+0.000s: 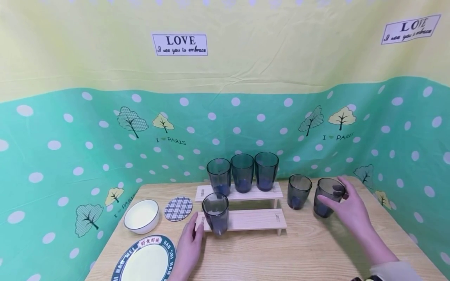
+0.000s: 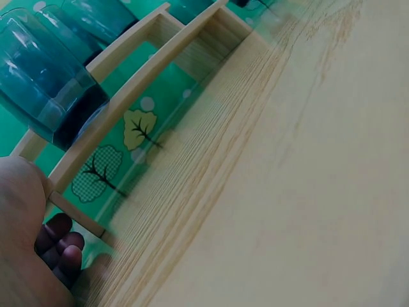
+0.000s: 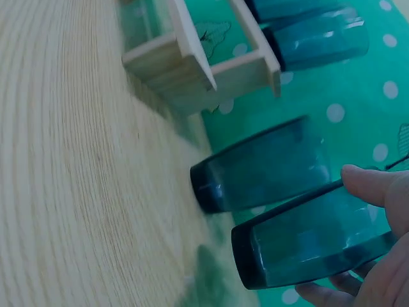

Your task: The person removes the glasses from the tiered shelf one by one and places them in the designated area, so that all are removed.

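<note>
My right hand (image 1: 352, 208) is round a dark smoky glass tumbler (image 1: 321, 206), thumb on one side and fingers on the other; whether its base touches the table I cannot tell. Just left of it another tumbler (image 1: 297, 197) stands upright. At the left end of a two-step wooden rack (image 1: 253, 219) is my left hand (image 1: 190, 246), fingers loosely curled beside the rack's leg (image 2: 78, 216). One tumbler (image 1: 216, 218) stands on the lower step near that hand. On the upper step (image 1: 236, 195) stand three more tumblers (image 1: 242, 173) in a row.
To the left are a white bowl (image 1: 142, 229), a round checked coaster (image 1: 178, 208) and a plate with a dark lettered rim (image 1: 170, 249). A patterned green and yellow cloth (image 1: 225, 128) hangs behind and beside the wooden table (image 1: 274, 257).
</note>
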`<state>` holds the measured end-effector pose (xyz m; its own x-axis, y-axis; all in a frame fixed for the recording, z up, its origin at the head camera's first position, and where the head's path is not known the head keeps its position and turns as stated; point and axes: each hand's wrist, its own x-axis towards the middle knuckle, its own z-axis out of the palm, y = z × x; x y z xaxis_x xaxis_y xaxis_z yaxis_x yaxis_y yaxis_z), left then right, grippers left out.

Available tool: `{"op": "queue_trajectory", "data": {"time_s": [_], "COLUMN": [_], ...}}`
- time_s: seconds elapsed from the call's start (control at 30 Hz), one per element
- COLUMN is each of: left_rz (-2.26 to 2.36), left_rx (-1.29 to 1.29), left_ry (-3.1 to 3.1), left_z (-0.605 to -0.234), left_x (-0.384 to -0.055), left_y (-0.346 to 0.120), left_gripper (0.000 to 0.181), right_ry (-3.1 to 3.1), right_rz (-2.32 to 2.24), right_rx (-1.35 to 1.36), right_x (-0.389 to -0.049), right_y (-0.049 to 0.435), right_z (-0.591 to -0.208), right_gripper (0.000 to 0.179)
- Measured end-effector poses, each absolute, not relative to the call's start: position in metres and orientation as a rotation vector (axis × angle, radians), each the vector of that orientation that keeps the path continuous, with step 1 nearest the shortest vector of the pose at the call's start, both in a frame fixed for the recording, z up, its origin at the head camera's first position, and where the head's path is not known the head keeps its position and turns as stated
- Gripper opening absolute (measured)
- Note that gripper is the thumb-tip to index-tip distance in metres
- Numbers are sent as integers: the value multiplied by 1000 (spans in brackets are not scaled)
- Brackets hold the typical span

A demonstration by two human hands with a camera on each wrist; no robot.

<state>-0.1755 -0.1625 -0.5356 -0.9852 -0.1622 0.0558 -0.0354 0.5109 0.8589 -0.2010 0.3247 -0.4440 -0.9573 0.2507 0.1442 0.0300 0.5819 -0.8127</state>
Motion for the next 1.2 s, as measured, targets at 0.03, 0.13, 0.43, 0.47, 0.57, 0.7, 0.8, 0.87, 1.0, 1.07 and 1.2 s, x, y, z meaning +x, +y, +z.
{"op": "queue_trajectory", "data": {"time_s": [0.03,0.13,0.43,0.47,0.57,0.7,0.8,0.87,1.0,1.07,1.2], "left_rz": [-1480,-1481,-1500,-1500,-1502,-1500,-1500,-1497,-1494,-1491,-1496], "left_rx": [172,185,213,212,211,197,198,196,199,197,195], "left_ry": [-2617,-2624,-2640,-2639,-2635,-2623,-2619,-2617,-2616,-2616,-2614], "left_z": [-536,-536,-537,-537,-537,-537,-537,-537,-537,-537,-536], "left_x": [-175,-176,-177,-177,-177,-176,-176,-176,-177,-177,-177], "left_y": [-162,-162,-162,-162,-162,-162,-162,-162,-161,-162,-162], "left_gripper": [63,63,67,67,66,65,65,64,63,63,63], "right_ry": [-2571,-2585,-2580,-2577,-2578,-2584,-2594,-2602,-2619,-2629,-2646], "right_rz": [1311,1294,1297,1301,1307,1305,1289,1275,1256,1252,1231], "right_rx": [-233,-248,-243,-239,-247,-249,-234,-222,-214,-216,-211], "right_x": [-203,-210,-227,-228,-232,-235,-238,-239,-241,-242,-242], "right_y": [326,331,335,335,335,334,333,332,331,331,331], "right_z": [-446,-450,-461,-463,-464,-465,-466,-466,-468,-468,-470], "right_gripper": [119,117,112,111,112,113,113,113,112,113,113]}}
